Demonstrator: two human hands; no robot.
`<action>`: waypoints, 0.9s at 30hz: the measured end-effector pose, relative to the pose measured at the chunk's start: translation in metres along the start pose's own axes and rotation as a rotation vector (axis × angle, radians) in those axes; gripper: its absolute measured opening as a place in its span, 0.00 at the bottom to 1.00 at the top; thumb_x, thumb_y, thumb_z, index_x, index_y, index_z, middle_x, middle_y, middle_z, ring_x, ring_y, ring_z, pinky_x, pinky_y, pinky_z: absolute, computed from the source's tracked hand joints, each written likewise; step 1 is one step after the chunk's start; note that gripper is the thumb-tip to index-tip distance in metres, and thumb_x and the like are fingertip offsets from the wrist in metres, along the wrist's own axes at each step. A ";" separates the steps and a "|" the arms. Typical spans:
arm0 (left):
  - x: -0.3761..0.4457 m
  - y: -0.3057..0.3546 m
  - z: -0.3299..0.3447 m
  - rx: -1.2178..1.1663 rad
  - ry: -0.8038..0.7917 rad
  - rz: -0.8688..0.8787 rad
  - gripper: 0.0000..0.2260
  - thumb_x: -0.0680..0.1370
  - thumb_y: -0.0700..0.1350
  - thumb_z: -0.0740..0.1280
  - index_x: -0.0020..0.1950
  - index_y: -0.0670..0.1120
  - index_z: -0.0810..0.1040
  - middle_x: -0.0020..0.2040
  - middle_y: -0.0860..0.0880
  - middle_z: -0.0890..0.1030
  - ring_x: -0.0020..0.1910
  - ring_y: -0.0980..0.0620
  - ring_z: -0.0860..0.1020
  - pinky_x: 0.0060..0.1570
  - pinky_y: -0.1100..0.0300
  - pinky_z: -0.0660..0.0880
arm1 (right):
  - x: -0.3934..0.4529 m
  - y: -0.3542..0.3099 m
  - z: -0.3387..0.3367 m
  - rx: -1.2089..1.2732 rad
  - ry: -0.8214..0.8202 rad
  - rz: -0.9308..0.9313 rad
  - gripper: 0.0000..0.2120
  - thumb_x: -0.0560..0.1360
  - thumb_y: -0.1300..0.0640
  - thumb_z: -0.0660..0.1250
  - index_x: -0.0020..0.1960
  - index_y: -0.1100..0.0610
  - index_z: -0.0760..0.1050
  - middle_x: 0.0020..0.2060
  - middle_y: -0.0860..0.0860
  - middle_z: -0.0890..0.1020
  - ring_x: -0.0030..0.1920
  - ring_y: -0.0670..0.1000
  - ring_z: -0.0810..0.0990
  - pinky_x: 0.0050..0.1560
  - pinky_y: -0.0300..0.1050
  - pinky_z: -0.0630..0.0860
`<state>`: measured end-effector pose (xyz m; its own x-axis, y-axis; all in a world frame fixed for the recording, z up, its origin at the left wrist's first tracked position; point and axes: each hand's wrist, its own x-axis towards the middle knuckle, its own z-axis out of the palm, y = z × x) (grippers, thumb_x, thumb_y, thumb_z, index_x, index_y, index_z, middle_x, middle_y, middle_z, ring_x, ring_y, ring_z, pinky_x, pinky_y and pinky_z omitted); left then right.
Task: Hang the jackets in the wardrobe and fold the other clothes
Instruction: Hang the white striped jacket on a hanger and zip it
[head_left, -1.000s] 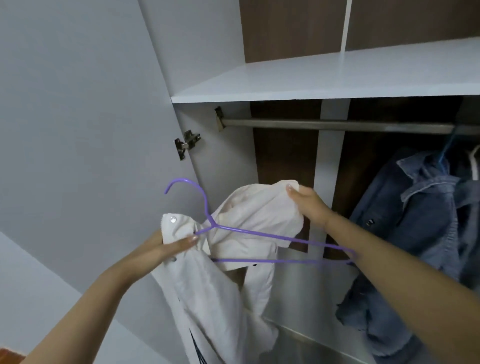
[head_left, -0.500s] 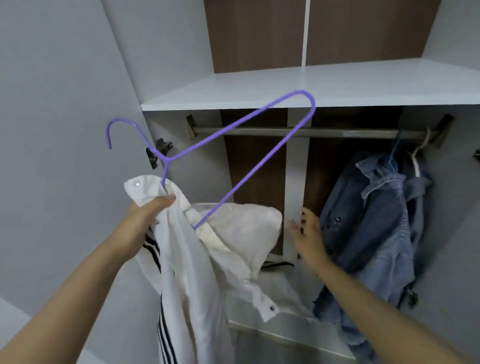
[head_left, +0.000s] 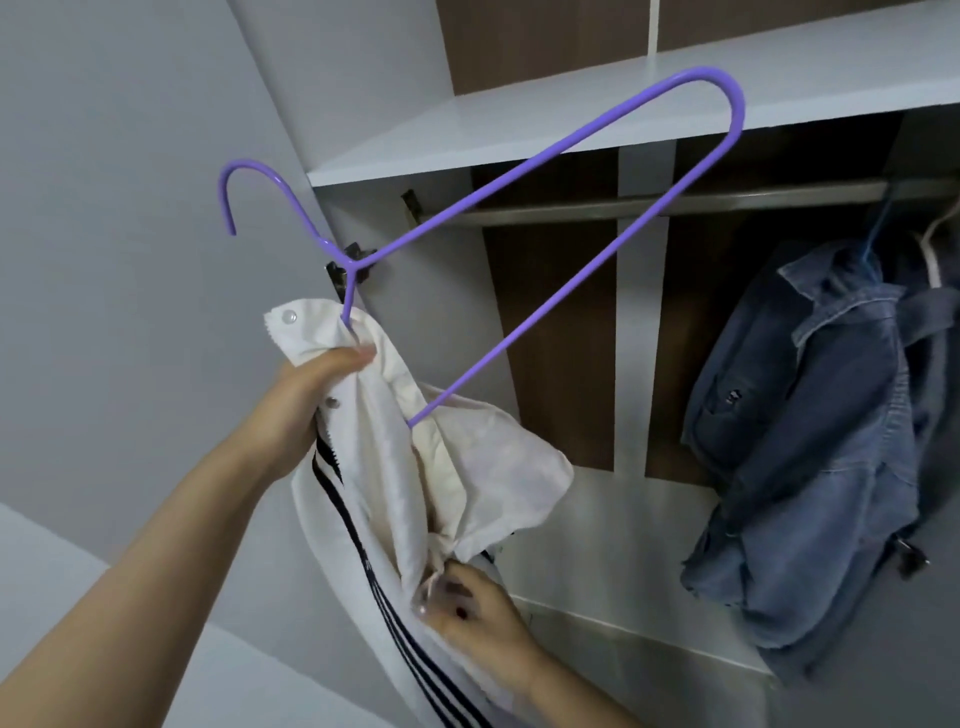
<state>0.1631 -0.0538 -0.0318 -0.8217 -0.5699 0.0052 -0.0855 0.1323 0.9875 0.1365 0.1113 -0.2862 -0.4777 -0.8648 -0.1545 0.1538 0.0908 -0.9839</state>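
Left hand (head_left: 306, 384) grips a white jacket (head_left: 395, 467) bunched around a purple hanger (head_left: 550, 150). Right hand (head_left: 467, 613) pinches the jacket's lower fabric. Denim jacket (head_left: 810, 441) hangs from the wardrobe rail (head_left: 571, 210).

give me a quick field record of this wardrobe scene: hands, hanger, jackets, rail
left hand: grips white jacket collar together with purple hanger neck
right hand: pinches lower fold of white jacket
purple hanger: tilted, one shoulder inside jacket, other shoulder bare, hook off the rail
denim jacket: hanging from rail on blue hanger, at right
shelf: above rail
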 end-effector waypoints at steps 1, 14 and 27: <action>-0.002 -0.001 -0.002 0.021 0.001 -0.013 0.12 0.75 0.49 0.69 0.51 0.42 0.82 0.50 0.40 0.84 0.52 0.42 0.83 0.52 0.53 0.78 | 0.001 0.005 0.003 -0.050 -0.018 0.024 0.13 0.71 0.47 0.73 0.55 0.48 0.79 0.52 0.47 0.84 0.56 0.45 0.81 0.58 0.43 0.77; -0.027 -0.020 -0.037 0.225 0.038 -0.029 0.22 0.61 0.59 0.74 0.50 0.49 0.84 0.50 0.45 0.85 0.52 0.43 0.83 0.59 0.42 0.74 | 0.003 -0.064 -0.137 0.175 0.400 0.135 0.12 0.79 0.53 0.66 0.53 0.62 0.80 0.45 0.56 0.83 0.45 0.55 0.81 0.51 0.48 0.76; -0.010 -0.050 -0.007 0.929 -0.301 0.242 0.11 0.76 0.50 0.71 0.36 0.62 0.75 0.37 0.66 0.79 0.36 0.68 0.76 0.37 0.71 0.69 | -0.026 -0.215 -0.216 -0.076 0.597 -0.058 0.16 0.81 0.48 0.61 0.59 0.60 0.76 0.51 0.59 0.82 0.51 0.59 0.82 0.55 0.53 0.78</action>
<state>0.1793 -0.0602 -0.0807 -0.9725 -0.2320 0.0223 -0.1974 0.8706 0.4507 -0.0712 0.2215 -0.0901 -0.8898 -0.4448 -0.1023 0.0614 0.1055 -0.9925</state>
